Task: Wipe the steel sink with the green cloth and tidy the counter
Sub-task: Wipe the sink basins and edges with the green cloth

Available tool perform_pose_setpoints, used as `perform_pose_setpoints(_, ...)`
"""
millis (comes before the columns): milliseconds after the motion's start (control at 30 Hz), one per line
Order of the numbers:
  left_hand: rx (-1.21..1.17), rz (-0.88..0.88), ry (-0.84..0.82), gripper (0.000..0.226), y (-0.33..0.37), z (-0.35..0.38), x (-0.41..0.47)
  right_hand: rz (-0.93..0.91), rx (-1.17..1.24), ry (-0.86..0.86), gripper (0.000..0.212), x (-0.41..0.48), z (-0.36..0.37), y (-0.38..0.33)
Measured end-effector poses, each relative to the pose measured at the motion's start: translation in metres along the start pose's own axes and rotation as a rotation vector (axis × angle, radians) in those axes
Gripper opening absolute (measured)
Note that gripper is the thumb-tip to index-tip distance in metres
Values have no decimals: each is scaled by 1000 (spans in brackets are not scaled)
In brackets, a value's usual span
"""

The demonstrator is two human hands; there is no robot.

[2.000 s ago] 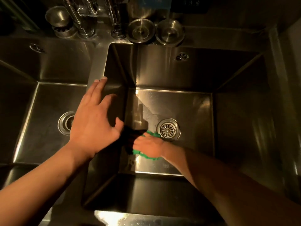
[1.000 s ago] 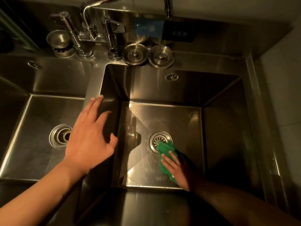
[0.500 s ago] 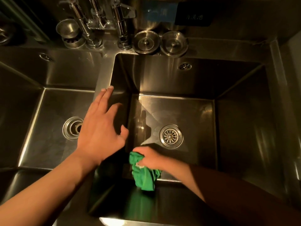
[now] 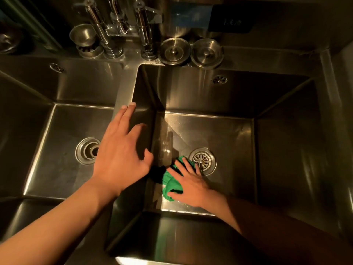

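Two hands are over the double sink (image 4: 191, 92). The right hand (image 4: 191, 183) lies flat on the cloth (image 4: 170, 181), fingers straight and fanned, pressing it to the floor of the right basin just left of the drain (image 4: 203, 160). One fingertip reaches the drain's rim. Half a second ago this hand was bunched round the cloth nearer the front wall, with a green tail hanging below the fist. Now the cloth sits crumpled under the palm and has shifted back toward the drain.

The left hand (image 4: 122, 155) holds nothing. Its fingers are straight and slightly apart, stretched along the divider (image 4: 126, 87) between the basins with the fingertips at its edge, much where it was before. Whether the palm touches the steel cannot be told.

On the surface (image 4: 267, 54) behind the sink, two round stoppers (image 4: 174, 51) stand side by side, right of the faucet (image 4: 116, 20). A steel cup (image 4: 83, 35) stands left of the faucet.
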State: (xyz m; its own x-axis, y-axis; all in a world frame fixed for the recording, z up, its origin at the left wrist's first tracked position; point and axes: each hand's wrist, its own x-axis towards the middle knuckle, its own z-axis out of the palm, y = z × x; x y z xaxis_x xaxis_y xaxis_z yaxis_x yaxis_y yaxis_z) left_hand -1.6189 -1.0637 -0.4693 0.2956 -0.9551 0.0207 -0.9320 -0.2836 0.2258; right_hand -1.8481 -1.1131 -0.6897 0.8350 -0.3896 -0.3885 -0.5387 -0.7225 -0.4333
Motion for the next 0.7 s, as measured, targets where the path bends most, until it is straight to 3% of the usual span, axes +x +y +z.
perform_pose_setpoints(133, 16, 1, 13, 63, -4, 4, -1, -89, -165, -78, 87, 6, 25, -17)
perform_pose_setpoints(233, 13, -3, 8, 63, -4, 5, -1, -409, -300, -143, 62, 2, 43, -27)
perform_pose_setpoints(300, 14, -11, 3, 63, -4, 5, -1, -619, -368, -96, 39, 5, 44, -24)
perform_pose_setpoints(400, 9, -16, -2, 62, -3, 4, -1, -742, -366, -165, 32, 29, 18, -13)
perform_pose_setpoints(533, -2, -24, -8, 62, -2, 2, -1, -609, -245, -176, 40, 82, -26, 8)
perform_pose_setpoints(600, -8, -26, -11, 59, -1, 1, -1, -321, -230, -134, 57, 104, -51, 20)
perform_pose_setpoints(700, -20, -24, -4, 60, 0, 1, -2, -94, -363, -66, 56, 129, -90, 49)
